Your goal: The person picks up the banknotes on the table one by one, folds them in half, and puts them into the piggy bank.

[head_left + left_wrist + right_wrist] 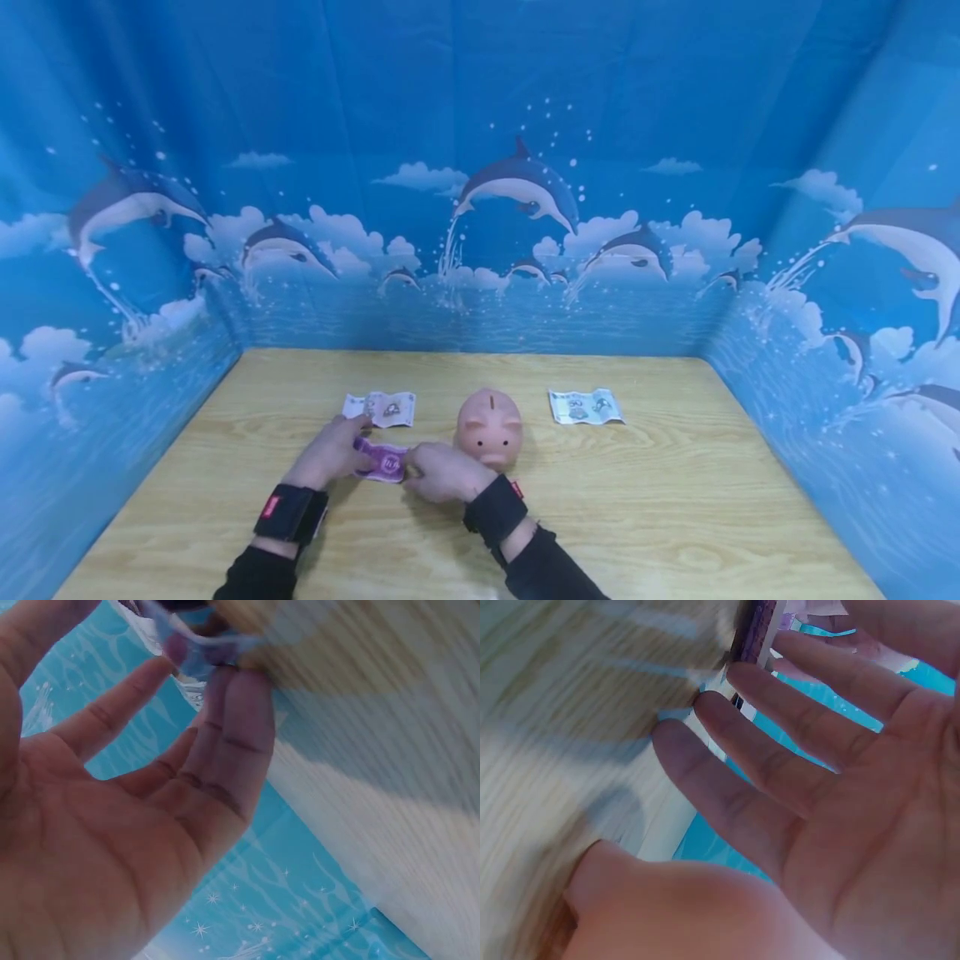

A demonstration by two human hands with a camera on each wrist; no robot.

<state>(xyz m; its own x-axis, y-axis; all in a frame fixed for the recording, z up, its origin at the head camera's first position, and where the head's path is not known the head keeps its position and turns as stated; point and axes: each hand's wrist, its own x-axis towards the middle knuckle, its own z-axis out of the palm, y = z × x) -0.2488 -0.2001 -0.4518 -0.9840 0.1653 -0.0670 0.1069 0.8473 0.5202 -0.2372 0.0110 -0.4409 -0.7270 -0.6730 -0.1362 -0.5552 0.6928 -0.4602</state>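
Observation:
A purple banknote [387, 463] is between my two hands, low over the wooden table. My left hand [330, 454] pinches its left end, thumb on the near side and fingers at the far side. At the right end, my right hand [450, 473] grips the note's edge with thumb and index finger. In the right wrist view the other fingers [742, 761] stretch out towards the tabletop, and the purple note [757, 634] shows edge-on. Just right of that hand stands a pink piggy bank [490, 417], its coin slot on top and its face towards me.
A pale pinkish banknote [393, 408] lies behind my left hand. Another pale, bluish-green banknote [585, 407] lies right of the piggy bank. The wooden table [675, 500] is enclosed by a blue dolphin-print curtain [480, 308] at the back and sides.

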